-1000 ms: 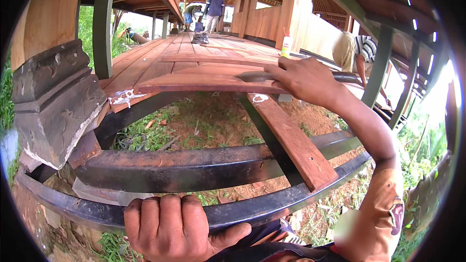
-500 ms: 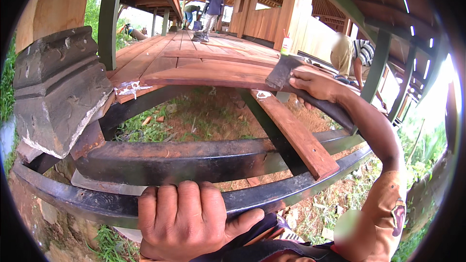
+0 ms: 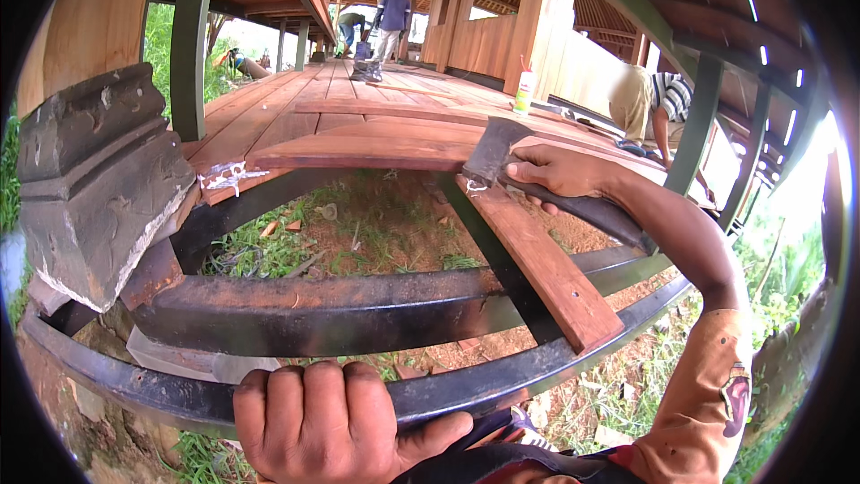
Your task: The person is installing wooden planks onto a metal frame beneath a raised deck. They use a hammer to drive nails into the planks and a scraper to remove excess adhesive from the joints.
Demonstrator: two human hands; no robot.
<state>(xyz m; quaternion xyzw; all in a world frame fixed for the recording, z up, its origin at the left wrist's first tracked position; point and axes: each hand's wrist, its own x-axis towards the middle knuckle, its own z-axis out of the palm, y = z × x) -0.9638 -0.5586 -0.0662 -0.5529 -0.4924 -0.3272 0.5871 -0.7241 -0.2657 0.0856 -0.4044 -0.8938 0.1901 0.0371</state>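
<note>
My left hand (image 3: pixel 318 417) grips the curved black metal beam (image 3: pixel 139 375) at the bottom. My right hand (image 3: pixel 560 175) holds a dark axe (image 3: pixel 494 143) by the upper handle near its head, which is at the edge of the reddish deck board (image 3: pixel 358 145), over the end of a short plank (image 3: pixel 537 255). This plank lies across the metal frame (image 3: pixel 233 309), with white glue beneath the axe head. More white glue (image 3: pixel 224 177) is smeared on the board end at left.
A grey stone plinth (image 3: pixel 98 188) under a wooden post stands at left. Green posts (image 3: pixel 188 54) line both sides. A glue bottle (image 3: pixel 524 85) stands on the deck. A striped-shirt worker (image 3: pixel 670 94) bends at right; other workers (image 3: pixel 390 22) are farther back. Soil and grass show below.
My right hand has turned the axe, bringing its head into view, and moved it left and down onto the short plank's far end. My left hand stays gripping the beam.
</note>
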